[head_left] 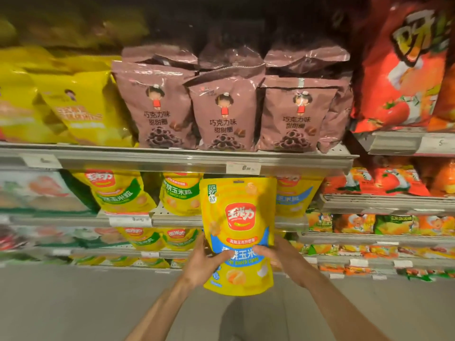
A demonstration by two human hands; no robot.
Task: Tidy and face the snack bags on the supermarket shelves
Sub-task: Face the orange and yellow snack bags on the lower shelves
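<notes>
The left hand [203, 263] and right hand [278, 257] hold upright a yellow snack bag [237, 225] with red logo and blue band, which hides the bags behind it.

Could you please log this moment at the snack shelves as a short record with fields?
held item: yellow-and-blue corn snack bag, upright, front facing the camera
left hand: left hand grips the bag's lower left edge
right hand: right hand grips its lower right edge
bag position: off the shelf, in front of the yellow-and-green corn snack bags
shelf above: three brown chocolate ring snack bags in a front row, more behind
right bay: red tomato snack bags
price tag: shelf-edge label, blurred
</notes>
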